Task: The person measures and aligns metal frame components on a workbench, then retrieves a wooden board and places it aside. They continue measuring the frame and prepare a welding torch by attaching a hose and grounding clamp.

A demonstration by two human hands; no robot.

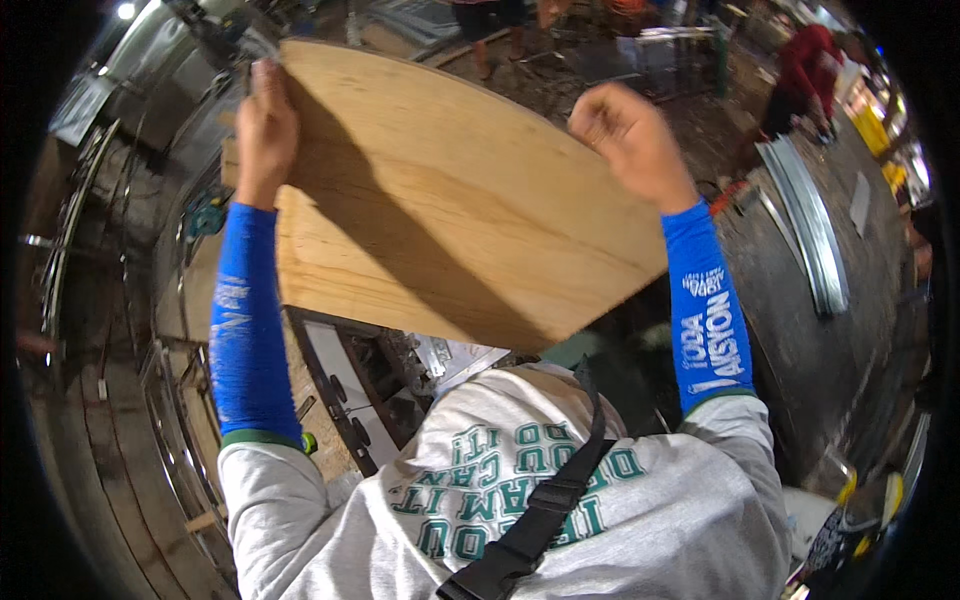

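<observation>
A broad sheet of plywood (450,190) with pale grain is tilted up in front of me, a dark diagonal shadow falling across its face. My left hand (268,130) is closed on its left edge near the upper corner, fingers pointing up. At the far right edge, my right hand (635,145) has its fingers curled in against the board; they are slightly blurred, and their contact with the edge is partly hidden. Blue sleeves cover both forearms.
Shiny metal channels (808,225) lie on a dark worktable (870,310) at right. Someone in a red top (805,75) bends over its far end. A teal power tool (205,212) is left of the board, near metal racks (75,230). A white-panelled frame (345,395) lies below.
</observation>
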